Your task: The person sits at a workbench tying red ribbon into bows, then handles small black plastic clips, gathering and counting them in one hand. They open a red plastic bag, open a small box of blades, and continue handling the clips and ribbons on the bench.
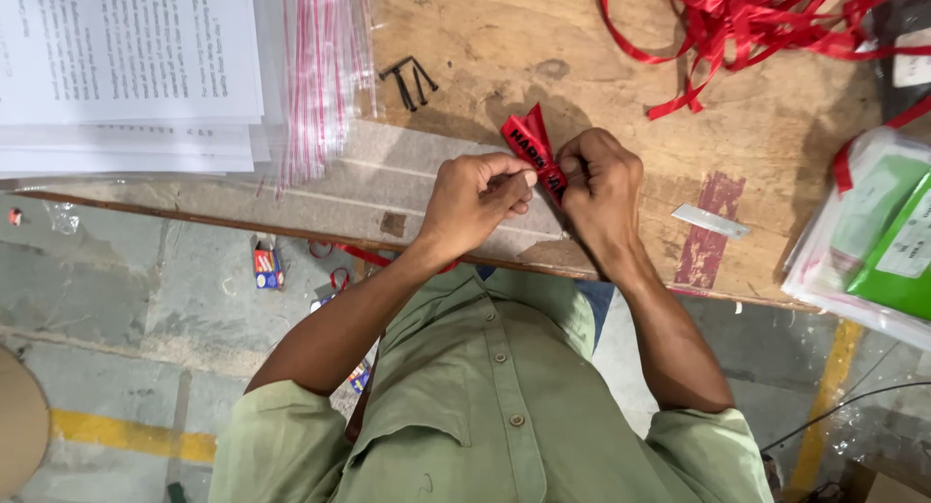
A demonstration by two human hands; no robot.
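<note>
A short red ribbon piece with black print sits pinched between both hands just above the wooden tabletop — left hand closed on its lower edge, right hand closed on it from the other side. Beyond lie a tangle of red ribbon, black clips, zip bags and stacked printed sheets — packaged goods to the right.

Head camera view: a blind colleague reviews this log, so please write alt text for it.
Both hands, left hand and right hand, pinch a folded red ribbon with black print over a worn wooden table. A stack of printed paper sheets and clear zip bags lie at upper left, a tangle of loose red ribbons at upper right.
</note>
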